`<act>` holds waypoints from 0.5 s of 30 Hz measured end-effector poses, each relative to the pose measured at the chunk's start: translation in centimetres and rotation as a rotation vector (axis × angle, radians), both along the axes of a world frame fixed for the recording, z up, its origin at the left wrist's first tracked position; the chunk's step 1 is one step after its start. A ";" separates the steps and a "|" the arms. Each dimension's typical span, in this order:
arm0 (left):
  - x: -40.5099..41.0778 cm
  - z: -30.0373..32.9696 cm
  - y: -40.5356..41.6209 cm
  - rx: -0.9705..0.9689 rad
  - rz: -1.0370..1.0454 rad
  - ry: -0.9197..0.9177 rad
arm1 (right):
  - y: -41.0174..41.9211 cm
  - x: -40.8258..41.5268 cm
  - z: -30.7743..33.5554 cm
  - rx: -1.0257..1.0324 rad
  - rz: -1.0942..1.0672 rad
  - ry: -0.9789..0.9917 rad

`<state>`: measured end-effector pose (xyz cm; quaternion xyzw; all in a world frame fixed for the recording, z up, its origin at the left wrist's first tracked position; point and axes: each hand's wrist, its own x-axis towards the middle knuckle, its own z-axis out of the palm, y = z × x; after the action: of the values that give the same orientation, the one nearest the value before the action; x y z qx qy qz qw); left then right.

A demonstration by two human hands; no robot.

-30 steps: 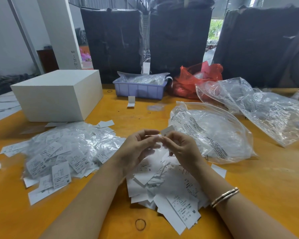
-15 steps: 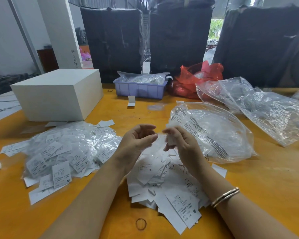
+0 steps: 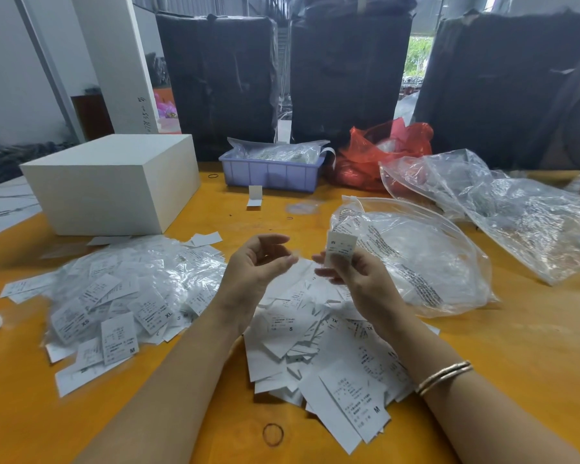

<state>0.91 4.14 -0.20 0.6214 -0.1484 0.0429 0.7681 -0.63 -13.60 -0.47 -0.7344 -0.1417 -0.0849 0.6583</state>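
My right hand (image 3: 359, 279) pinches a small white size label (image 3: 340, 246) and holds it upright above the table. My left hand (image 3: 255, 266) hovers just to the left of it with thumb and fingers curled toward each other. A faint small clear bag (image 3: 297, 254) seems to sit at its fingertips, though it is hard to make out. Under both hands lies a heap of loose white labels (image 3: 315, 349). At the left sits a pile of labels in clear bags (image 3: 124, 293).
A white box (image 3: 114, 182) stands at the back left, with a purple bin (image 3: 272, 172) and a red bag (image 3: 382, 152) behind the work area. Large clear plastic bags (image 3: 426, 256) lie to the right. A rubber band (image 3: 273, 434) rests on the orange table (image 3: 516, 346) near me.
My hands were together on one label. They have moved apart, and my right hand has lifted the label upright.
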 end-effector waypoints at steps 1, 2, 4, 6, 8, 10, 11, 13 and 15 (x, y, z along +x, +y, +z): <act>0.0 0.0 0.0 0.009 0.008 -0.005 | 0.0 0.0 0.1 0.028 -0.002 0.002; 0.1 0.0 0.0 0.017 0.014 -0.011 | -0.1 0.0 0.2 0.048 0.003 0.004; 0.1 -0.1 0.1 0.028 0.024 -0.024 | -0.2 0.0 0.3 0.037 0.016 0.005; 0.1 -0.1 0.1 0.035 0.035 -0.030 | -0.2 -0.1 0.3 0.028 0.032 0.019; 0.0 -0.1 0.1 0.043 0.045 -0.035 | -0.3 -0.1 0.3 0.039 0.037 0.011; -0.1 0.0 0.1 0.053 0.042 -0.045 | -0.3 -0.1 0.3 0.040 0.020 -0.019; -0.1 0.1 0.1 0.054 0.035 -0.048 | -0.4 0.0 0.3 0.042 0.007 -0.028; -0.2 0.1 0.1 0.052 0.024 -0.049 | -0.4 0.0 0.2 0.075 -0.020 -0.018; -0.2 0.1 0.1 0.053 0.019 -0.046 | -0.6 0.1 0.2 0.126 -0.038 0.009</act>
<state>0.71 4.22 -0.06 0.6417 -0.1613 0.0605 0.7473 -0.52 -14.21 -0.27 -0.6943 -0.1192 -0.1027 0.7022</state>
